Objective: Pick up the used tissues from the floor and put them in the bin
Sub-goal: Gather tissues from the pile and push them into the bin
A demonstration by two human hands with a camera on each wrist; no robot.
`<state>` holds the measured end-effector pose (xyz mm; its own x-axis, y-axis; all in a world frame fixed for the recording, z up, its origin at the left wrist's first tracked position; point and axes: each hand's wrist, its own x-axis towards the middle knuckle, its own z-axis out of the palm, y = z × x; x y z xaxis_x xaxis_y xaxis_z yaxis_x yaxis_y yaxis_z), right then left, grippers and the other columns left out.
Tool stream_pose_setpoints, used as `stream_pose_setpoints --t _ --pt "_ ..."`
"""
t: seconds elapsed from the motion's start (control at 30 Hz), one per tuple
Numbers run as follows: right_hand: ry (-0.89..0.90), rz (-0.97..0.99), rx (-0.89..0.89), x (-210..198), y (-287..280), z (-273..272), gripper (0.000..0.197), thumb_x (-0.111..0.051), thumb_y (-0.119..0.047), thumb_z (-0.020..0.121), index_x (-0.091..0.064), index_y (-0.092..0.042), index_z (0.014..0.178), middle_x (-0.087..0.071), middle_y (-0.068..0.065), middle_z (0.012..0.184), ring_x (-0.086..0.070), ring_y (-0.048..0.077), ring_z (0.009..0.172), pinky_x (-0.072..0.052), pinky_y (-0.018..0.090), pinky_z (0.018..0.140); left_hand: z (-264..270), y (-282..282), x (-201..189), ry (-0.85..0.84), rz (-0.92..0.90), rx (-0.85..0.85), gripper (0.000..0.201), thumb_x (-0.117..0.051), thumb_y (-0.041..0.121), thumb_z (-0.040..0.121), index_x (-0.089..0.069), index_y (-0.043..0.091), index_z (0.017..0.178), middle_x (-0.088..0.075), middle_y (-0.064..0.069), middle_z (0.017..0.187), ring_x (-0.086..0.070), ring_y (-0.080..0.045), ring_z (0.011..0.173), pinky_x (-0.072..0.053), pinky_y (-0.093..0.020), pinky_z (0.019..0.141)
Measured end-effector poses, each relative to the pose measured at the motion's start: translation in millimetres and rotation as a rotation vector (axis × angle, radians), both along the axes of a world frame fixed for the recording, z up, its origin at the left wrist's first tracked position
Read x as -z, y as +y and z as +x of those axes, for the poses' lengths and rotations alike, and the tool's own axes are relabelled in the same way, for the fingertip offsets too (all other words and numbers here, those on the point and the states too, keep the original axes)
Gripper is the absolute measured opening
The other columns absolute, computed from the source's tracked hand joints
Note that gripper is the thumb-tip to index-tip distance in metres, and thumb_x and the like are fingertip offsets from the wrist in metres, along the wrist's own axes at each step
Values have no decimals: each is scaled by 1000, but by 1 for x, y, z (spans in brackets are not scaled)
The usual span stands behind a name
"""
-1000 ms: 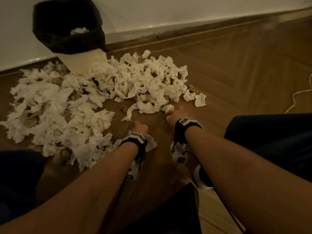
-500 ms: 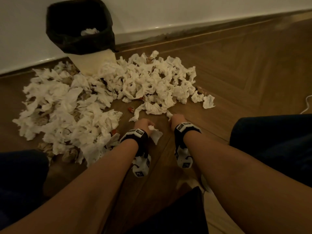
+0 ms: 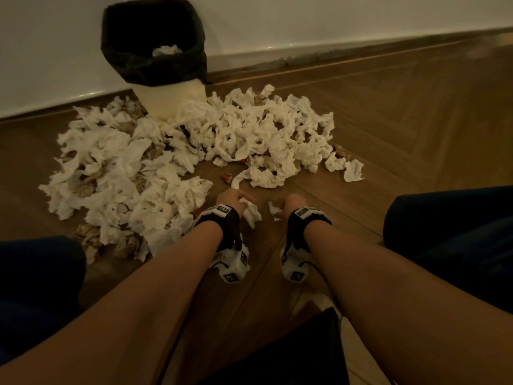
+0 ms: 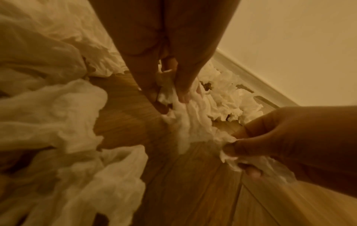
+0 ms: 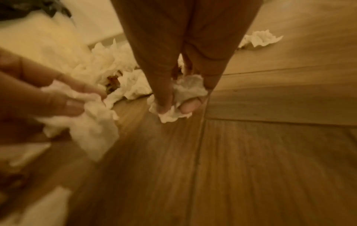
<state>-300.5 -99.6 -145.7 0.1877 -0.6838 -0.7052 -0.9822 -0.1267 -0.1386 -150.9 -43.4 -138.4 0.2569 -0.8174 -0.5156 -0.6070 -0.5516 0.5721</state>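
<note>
- wood floor (image 3: pixel 388 129): herringbone planks, fills most of the head view; white wall (image 3: pixel 333 20) with a pale skirting strip runs across 12 o'clock.
- tissue pile (image 3: pixel 172 162): crumpled white tissues spread over the floor from 9 o'clock round to 1 o'clock, banked against the foot of the bin; a few brownish and red scraps mixed in.
- bin (image 3: pixel 169 98): at 11 o'clock against the wall, pale body, black liner (image 3: pixel 125 62) folded over the rim. One tissue wad (image 3: pixel 166 50) lies inside.
- dark trouser legs (image 3: pixel 449 226): at 3 and 8 o'clock, either side of the forearms.
- left hand (image 3: pixel 231 200): at centre, just short of the pile edge, fingers curled and clamped on a left-hand tissue (image 3: pixel 251 213) that hangs below the fist. Left wrist view shows fingertips pinching it against the thumb.
- right hand (image 3: pixel 291 204): just beside the left, not touching it, fingers bunched round a smaller right-hand tissue (image 3: pixel 274 211). Right wrist view shows it squeezed between fingertips and thumb.
- stray tissue (image 3: pixel 353 170): loose at 2 o'clock, just off the pile's right edge.
- Both held tissues look clear of the floor; cannot tell for sure.
</note>
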Motion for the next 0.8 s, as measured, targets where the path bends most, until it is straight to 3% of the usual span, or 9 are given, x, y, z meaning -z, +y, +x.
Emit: stream_pose_setpoints --t 0.13,0.23,0.3,0.4,0.5,0.57,0.67,0.73,0.8 --pt "-264 47 269 -19 -5 7 23 -55 -30 92 -63 -8 96 -61 13 96 -56 24 85 -44 33 74 7 -4 -10 94 34 -54 40 -35 -5 93 -69 15 104 -51 -11 135 -53 -27 115 -48 -29 88" --pt "-457 49 373 -40 -6 19 29 -48 -14 95 -55 -7 122 -61 16 118 -56 22 85 -48 37 81 11 -5 -26 104 21 -111 41 -35 -6 91 -66 15 106 -50 -12 135 -56 -27 105 -48 -32 83" --pt "-545 43 408 -57 -8 27 37 -43 -6 94 -48 -5 131 -55 18 128 -50 14 70 -46 29 73 16 -7 -42 125 -8 -172 38 -35 -2 92 -66 13 106 -53 -13 131 -58 -29 97 -47 -30 75" --pt "-566 -46 361 -89 -13 36 38 -47 -13 94 -50 -1 130 -53 20 131 -48 10 65 -38 18 58 25 -9 -70 113 -63 -247 31 -42 3 90 -63 15 108 -56 -13 127 -57 -29 103 -50 -33 82" --pt "-596 -76 334 -137 -14 44 39 -44 -14 96 -48 1 132 -50 20 135 -58 30 108 -48 25 69 34 -10 -104 81 -122 -261 33 -44 4 92 -56 14 120 -50 -13 133 -54 -31 110 -48 -33 83" --pt "-599 -127 285 -168 -17 51 40 -36 -3 97 -44 -3 137 -43 19 142 -60 25 93 -47 32 86 40 -10 -132 55 -146 -234 35 -42 4 94 -53 13 126 -50 -13 133 -53 -32 112 -47 -33 86" --pt "-739 -180 299 -207 -21 61 37 -36 -6 98 -51 -3 131 -50 20 136 -44 10 59 -44 22 59 49 -6 -172 180 -269 -267 35 -39 -2 94 -48 5 127 -52 -20 128 -58 -35 100 -51 -42 87" --pt "-816 -204 282 -231 -19 69 31 -42 -8 97 -58 -2 123 -59 20 123 -53 16 67 -44 22 57 59 0 -197 221 -373 -302 36 -38 -4 93 -44 5 127 -52 -25 123 -59 -30 81 -53 -40 75" --pt "-925 -175 284 -256 -14 81 29 -42 -5 97 -57 1 120 -62 22 110 -61 26 83 -52 34 72 70 6 -223 120 -415 -264 36 -37 1 93 -43 9 127 -51 -23 123 -57 -36 94 -49 -42 83"
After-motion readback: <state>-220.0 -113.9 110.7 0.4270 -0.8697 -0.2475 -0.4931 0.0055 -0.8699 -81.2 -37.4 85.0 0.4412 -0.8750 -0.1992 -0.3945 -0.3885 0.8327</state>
